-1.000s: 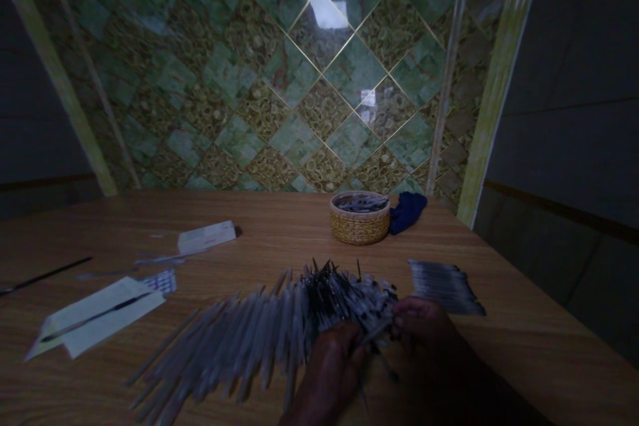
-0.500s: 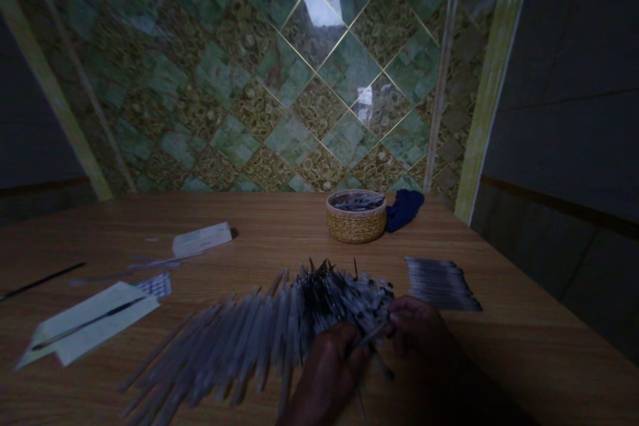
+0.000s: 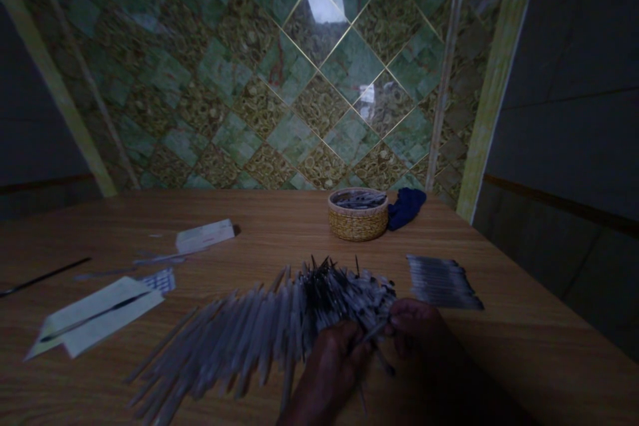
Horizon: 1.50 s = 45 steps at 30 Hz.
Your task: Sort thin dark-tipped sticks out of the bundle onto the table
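My left hand (image 3: 329, 363) is closed around one end of a slim pale pen (image 3: 375, 331) at the near right side of a large pile. The fingertips of my right hand (image 3: 417, 323) pinch the pen's other end. Dim light and blur hide the finer details of it. Just beyond my hands lie many pale, pen-like tubes (image 3: 239, 339), fanned out to the left. Thin black sticks (image 3: 324, 293) and dark-tipped pens are heaped at their right. A neat row of pens (image 3: 442, 283) lies flat on the table, to the right of the pile.
Toward the back of the wooden table (image 3: 279, 226) stands a woven basket (image 3: 357, 223) holding similar sticks, with dark blue cloth (image 3: 407, 208) beside it. At left are a small white box (image 3: 206, 235), folded paper (image 3: 94, 319) with a dark pen across it, and a thin black stick (image 3: 44, 277).
The view has shifted slightly, so things on the table sit a little farther right. Both hands keep nearly the same pose on the pen.
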Each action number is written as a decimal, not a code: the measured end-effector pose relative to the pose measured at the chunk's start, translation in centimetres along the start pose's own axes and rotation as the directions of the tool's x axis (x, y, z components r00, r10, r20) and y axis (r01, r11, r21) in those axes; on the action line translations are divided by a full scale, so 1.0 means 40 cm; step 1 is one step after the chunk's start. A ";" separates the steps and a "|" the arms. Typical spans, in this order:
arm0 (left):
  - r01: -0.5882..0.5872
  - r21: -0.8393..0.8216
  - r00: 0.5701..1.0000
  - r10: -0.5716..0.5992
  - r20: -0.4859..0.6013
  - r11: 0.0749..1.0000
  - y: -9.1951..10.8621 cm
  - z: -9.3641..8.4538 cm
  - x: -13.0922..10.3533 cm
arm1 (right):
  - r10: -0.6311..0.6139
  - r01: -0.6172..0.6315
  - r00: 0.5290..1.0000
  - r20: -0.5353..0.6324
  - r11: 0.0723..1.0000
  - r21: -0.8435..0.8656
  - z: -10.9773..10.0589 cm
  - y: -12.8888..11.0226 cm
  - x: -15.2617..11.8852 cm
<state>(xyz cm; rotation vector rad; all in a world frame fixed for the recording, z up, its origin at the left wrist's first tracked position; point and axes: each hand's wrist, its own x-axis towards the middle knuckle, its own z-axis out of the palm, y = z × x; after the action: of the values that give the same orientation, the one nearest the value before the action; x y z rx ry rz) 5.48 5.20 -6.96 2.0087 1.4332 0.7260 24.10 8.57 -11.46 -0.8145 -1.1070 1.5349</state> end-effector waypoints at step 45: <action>-0.059 0.141 0.998 0.056 0.027 0.988 -0.010 0.000 -0.001 | -0.020 -0.041 0.997 -0.081 0.730 -0.682 -0.055 -0.031 -0.041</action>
<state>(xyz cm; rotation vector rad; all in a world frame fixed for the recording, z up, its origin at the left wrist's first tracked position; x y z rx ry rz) 5.19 5.27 -7.25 2.1667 1.4551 0.6389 26.92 7.58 -11.12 -1.3681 -1.6417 1.0600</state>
